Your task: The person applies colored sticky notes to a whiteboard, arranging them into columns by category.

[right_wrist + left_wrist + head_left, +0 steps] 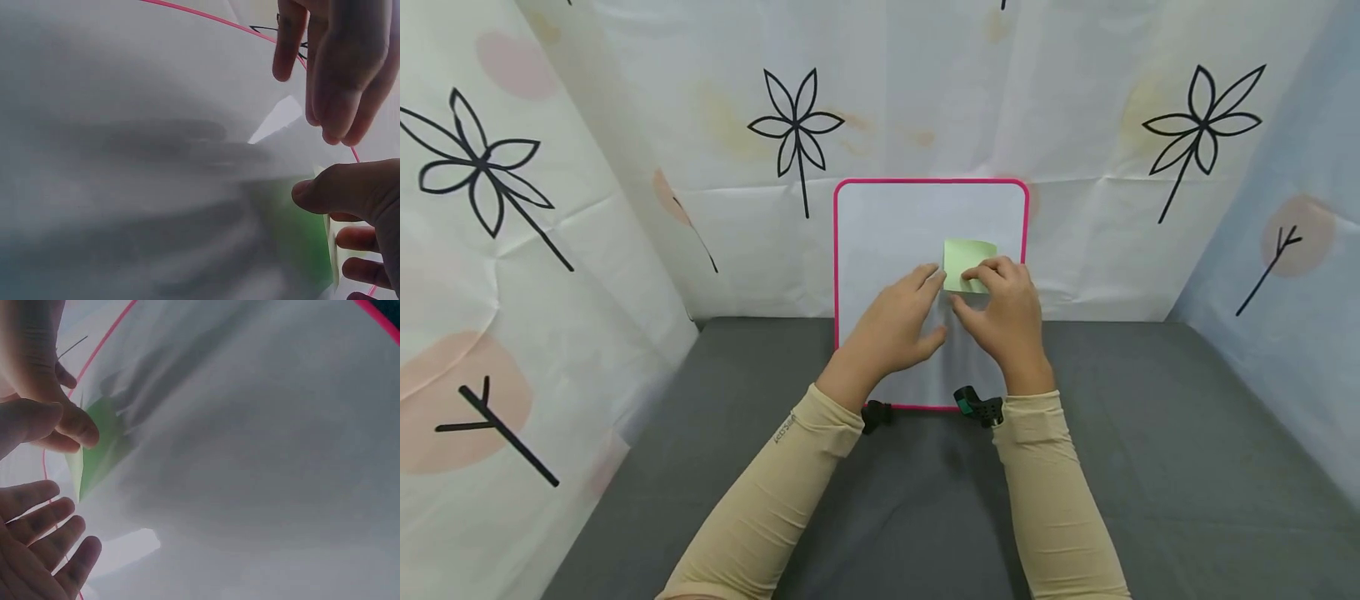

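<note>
A light green sticky note [967,257] lies against a whiteboard [895,225] with a pink rim, and its upper right corner bends slightly. My right hand [1009,312] reaches over the note's lower right part, fingertips on its front face. The right thumb [319,187] stands apart from those fingers, by the note's lower edge. My left hand [895,321] is beside the note's left edge, fingers extended and thumb spread, holding nothing. Whether its fingertips touch the note or the board is unclear. Green seen beneath the note in both wrist views looks like its reflection.
The board stands upright on a dark grey cloth-covered table [1150,450], before a pale backdrop [925,108] with black flower drawings. A patterned side sheet [587,350] hangs at the left and a bluish one [1300,333] at the right.
</note>
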### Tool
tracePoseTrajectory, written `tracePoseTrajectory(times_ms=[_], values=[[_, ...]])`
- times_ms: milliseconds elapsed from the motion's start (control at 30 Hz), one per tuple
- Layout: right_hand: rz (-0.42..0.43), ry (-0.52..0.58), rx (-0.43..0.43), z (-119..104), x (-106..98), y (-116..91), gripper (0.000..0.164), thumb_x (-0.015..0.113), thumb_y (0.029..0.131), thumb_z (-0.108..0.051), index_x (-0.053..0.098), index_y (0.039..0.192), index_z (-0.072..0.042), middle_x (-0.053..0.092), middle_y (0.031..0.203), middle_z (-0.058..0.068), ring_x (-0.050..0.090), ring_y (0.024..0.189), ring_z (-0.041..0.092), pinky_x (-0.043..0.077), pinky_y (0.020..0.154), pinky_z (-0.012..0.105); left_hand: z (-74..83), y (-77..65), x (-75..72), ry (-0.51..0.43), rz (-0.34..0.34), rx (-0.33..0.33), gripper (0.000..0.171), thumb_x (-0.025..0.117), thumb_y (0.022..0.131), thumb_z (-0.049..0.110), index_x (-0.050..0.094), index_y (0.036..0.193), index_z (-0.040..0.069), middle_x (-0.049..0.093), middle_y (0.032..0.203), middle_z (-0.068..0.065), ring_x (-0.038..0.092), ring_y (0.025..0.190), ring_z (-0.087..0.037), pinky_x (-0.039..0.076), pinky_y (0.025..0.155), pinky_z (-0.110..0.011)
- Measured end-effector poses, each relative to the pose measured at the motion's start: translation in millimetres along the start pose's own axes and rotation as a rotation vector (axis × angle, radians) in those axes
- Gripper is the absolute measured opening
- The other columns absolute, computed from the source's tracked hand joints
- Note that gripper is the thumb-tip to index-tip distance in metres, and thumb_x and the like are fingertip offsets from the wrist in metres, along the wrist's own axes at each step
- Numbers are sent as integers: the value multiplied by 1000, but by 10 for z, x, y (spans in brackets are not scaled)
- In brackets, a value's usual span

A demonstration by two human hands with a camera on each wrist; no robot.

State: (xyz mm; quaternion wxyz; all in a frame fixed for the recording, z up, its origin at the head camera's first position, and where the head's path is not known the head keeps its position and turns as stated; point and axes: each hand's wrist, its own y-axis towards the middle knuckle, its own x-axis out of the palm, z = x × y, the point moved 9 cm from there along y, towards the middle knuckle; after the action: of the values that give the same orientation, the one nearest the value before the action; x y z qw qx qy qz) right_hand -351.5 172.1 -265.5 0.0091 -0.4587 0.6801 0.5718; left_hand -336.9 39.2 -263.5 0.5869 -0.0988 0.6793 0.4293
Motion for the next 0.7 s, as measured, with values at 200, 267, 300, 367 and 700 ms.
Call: tracePoseTrajectory(times_ms=[200, 267, 300, 367, 700], values=[[-12, 4, -8, 8, 31, 6, 35, 89, 84, -15, 77, 113, 1, 67, 115, 19, 60, 110, 43, 51, 96, 57, -15, 163, 8, 98, -53, 18, 78, 72, 99, 29, 38, 160, -9, 38, 168, -23, 38, 158, -36, 49, 117, -47], [-23, 0, -6, 15, 40, 11, 39, 89, 85, -15, 76, 117, 2, 67, 118, 20, 59, 112, 44, 51, 99, 57, -16, 233, -8, 127, -70, 24, 80, 71, 100, 30, 36, 160, -9, 35, 170, -23, 32, 160, -37, 45, 121, -46], [-28, -1, -8, 15, 43, 15, 41, 89, 85, -15, 75, 120, 3, 67, 120, 21, 59, 114, 44, 50, 100, 57, -16, 268, -16, 140, -85, 26, 81, 70, 100, 31, 35, 161, -9, 33, 171, -23, 30, 161, -36, 43, 122, -45], [-32, -1, -10, 16, 48, 21, 45, 88, 85, -15, 74, 124, 4, 67, 124, 21, 59, 116, 44, 50, 103, 57, -21, 329, -37, 157, -110, 25, 82, 69, 101, 32, 33, 162, -8, 30, 172, -22, 26, 163, -35, 38, 126, -44], [-53, -6, -7, 22, 60, 14, 58, 90, 84, -14, 69, 134, 6, 66, 134, 22, 58, 125, 44, 47, 110, 56, -74, 503, 8, 225, -208, 9, 79, 66, 101, 27, 31, 163, -6, 27, 174, -19, 23, 165, -32, 29, 131, -43]])
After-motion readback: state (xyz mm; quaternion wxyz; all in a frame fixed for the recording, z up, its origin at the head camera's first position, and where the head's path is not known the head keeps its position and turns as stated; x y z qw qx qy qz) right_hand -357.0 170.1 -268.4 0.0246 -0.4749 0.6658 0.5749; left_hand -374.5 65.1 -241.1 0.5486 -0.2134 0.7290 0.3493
